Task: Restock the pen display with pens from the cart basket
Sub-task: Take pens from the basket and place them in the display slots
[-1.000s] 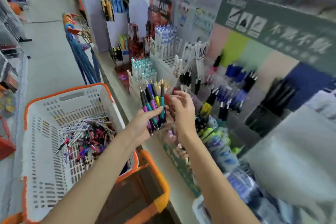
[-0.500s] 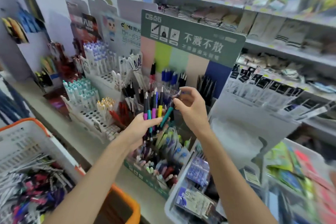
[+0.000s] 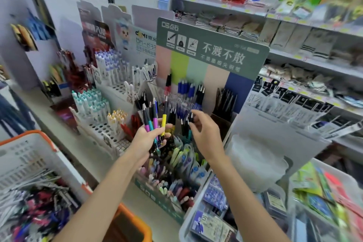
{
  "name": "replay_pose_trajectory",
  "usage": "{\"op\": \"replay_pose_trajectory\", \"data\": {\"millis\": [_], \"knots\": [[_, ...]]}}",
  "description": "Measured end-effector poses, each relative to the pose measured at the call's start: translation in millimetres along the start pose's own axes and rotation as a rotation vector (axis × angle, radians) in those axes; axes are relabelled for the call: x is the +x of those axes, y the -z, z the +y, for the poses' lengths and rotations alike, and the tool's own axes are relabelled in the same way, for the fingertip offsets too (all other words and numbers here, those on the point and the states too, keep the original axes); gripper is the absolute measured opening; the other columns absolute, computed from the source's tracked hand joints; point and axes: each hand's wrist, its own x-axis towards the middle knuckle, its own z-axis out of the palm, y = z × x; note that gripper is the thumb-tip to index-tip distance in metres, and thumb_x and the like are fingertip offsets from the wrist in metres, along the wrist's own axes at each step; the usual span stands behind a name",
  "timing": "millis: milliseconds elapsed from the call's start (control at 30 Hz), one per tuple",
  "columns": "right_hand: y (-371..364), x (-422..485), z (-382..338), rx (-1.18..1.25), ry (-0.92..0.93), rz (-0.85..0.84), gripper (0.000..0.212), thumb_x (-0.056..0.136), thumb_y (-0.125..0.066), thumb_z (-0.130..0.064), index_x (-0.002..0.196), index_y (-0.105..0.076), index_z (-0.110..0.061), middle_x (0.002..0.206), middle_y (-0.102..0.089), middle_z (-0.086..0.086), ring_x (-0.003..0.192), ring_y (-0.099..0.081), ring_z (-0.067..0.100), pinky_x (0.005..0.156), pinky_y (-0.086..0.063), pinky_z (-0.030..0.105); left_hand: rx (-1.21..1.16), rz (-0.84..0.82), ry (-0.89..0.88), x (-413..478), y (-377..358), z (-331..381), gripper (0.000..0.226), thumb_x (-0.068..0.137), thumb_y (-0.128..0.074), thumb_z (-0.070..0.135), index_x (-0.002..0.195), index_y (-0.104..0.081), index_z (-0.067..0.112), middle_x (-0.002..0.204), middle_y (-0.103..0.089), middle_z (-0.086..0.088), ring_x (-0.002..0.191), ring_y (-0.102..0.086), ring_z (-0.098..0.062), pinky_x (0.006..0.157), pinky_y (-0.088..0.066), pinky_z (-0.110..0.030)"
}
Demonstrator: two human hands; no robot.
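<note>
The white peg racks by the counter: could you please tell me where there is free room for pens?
Bare holes lie on the lower rack between the teal-capped pens and the red pens, and on the upper rack before the blue-capped pens. The green display's front bins are crowded.

Open air btw left hand (image 3: 151, 140) and right hand (image 3: 207, 133), a narrow gap only. Past the right grip on the teal pen (image 3: 189, 135): blue pens (image 3: 186, 107) stand packed in the pen display (image 3: 216, 55), tight slots, its back wall right behind. Under both grips: carded pens (image 3: 184, 160) poke up close to the wrists. Left of the left grip w/ its pen bunch (image 3: 155, 122): white pen racks (image 3: 110, 125), near. Right of the right grip: grey panel (image 3: 275, 133), near. Back toward the person: counter strip (image 3: 78, 149), then cart basket (image 3: 47, 140) rim.
</note>
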Motion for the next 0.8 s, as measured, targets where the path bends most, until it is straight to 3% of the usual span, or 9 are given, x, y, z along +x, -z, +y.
{"op": "replay_pose_trajectory", "data": {"millis": [167, 300, 400, 467, 567, 700, 800], "knots": [[-2, -2, 1, -0.086, -0.058, -0.222, 0.039, 0.1, -0.057, -0.013, 0.138, -0.057, -0.016, 0.119, -0.066, 0.005, 0.102, -0.063, 0.017, 0.091, -0.053, 0.034, 0.0, -0.009, 0.03, -1, 0, -3, 0.025, 0.098, -0.055, 0.002, 0.122, -0.059, 0.006, 0.108, -0.072, -0.014, 0.081, -0.072, -0.015, 0.062, -0.059, -0.027], [8, 0, -7, 0.049, -0.048, -0.031, 0.042, 0.099, -0.053, -0.004, 0.141, -0.054, -0.011, 0.118, -0.068, 0.005, 0.098, -0.065, 0.014, 0.089, -0.054, 0.029, -0.022, -0.04, 0.065, -6, 1, -4, 0.021, 0.097, -0.056, 0.002, 0.117, -0.062, 0.004, 0.105, -0.073, -0.013, 0.084, -0.072, -0.017, 0.061, -0.059, -0.026], [26, 8, -14, 0.178, -0.082, 0.079, 0.036, 0.099, -0.053, -0.002, 0.133, -0.059, -0.011, 0.101, -0.069, -0.001, 0.071, -0.059, 0.004, 0.066, -0.049, 0.018, -0.051, -0.077, 0.089, -9, 3, -3, 0.019, 0.097, -0.057, 0.003, 0.114, -0.064, 0.005, 0.107, -0.074, -0.014, 0.086, -0.073, -0.017, 0.061, -0.059, -0.026], [34, 12, -18, 0.245, -0.105, 0.088, 0.031, 0.098, -0.053, -0.002, 0.125, -0.063, -0.013, 0.092, -0.068, -0.002, 0.066, -0.06, 0.009, 0.06, -0.048, 0.022, -0.057, -0.095, 0.1, -10, 2, -3, 0.018, 0.097, -0.057, 0.004, 0.114, -0.064, 0.004, 0.107, -0.074, -0.013, 0.086, -0.073, -0.017, 0.062, -0.059, -0.026], [34, 13, -21, 0.322, -0.165, 0.055, 0.028, 0.098, -0.054, -0.004, 0.124, -0.064, -0.013, 0.092, -0.068, -0.003, 0.078, -0.066, 0.016, 0.07, -0.054, 0.024, -0.04, -0.132, 0.104, -13, -3, -3, 0.019, 0.097, -0.057, 0.004, 0.114, -0.064, 0.004, 0.105, -0.075, -0.011, 0.085, -0.071, -0.016, 0.062, -0.058, -0.026], [23, 10, -26, 0.352, -0.206, -0.036, 0.036, 0.099, -0.06, -0.015, 0.134, -0.057, -0.019, 0.093, -0.067, -0.006, 0.086, -0.066, 0.009, 0.076, -0.052, 0.017, 0.004, -0.176, 0.099, -16, -7, -3, 0.023, 0.096, -0.059, 0.006, 0.118, -0.063, 0.004, 0.109, -0.074, -0.014, 0.088, -0.071, -0.019, 0.067, -0.058, -0.028], [14, 8, -30, 0.35, -0.196, -0.076, 0.042, 0.096, -0.064, -0.018, 0.137, -0.053, -0.022, 0.094, -0.068, -0.004, 0.085, -0.066, 0.007, 0.08, -0.055, 0.021, 0.047, -0.198, 0.102, -17, -7, -2, 0.025, 0.096, -0.06, 0.007, 0.121, -0.061, 0.004, 0.106, -0.074, -0.014, 0.092, -0.072, -0.022, 0.073, -0.057, -0.033]]}}
